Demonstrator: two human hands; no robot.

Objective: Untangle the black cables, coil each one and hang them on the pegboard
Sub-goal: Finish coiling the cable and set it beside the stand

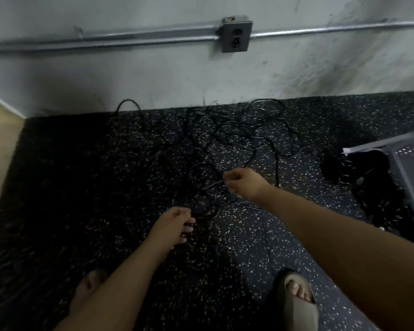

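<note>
A tangle of thin black cables (pixel 225 137) sprawls over the dark speckled floor, from the wall's foot down to my hands. My left hand (pixel 175 223) is low in the middle, fingers curled round black cable strands at the tangle's near end. My right hand (pixel 243 181) is higher and to the right, fingers curled and pinching a cable loop. A grey perforated board (pixel 411 163), likely the pegboard, lies at the right edge, only partly in view. A dark heap of more black cable (pixel 368 185) lies beside it.
A scuffed white wall runs across the back with a metal conduit and a grey outlet box (pixel 236 35). My sandalled feet (pixel 296 299) stand at the bottom. A pale floor strip (pixel 0 149) borders the mat on the left.
</note>
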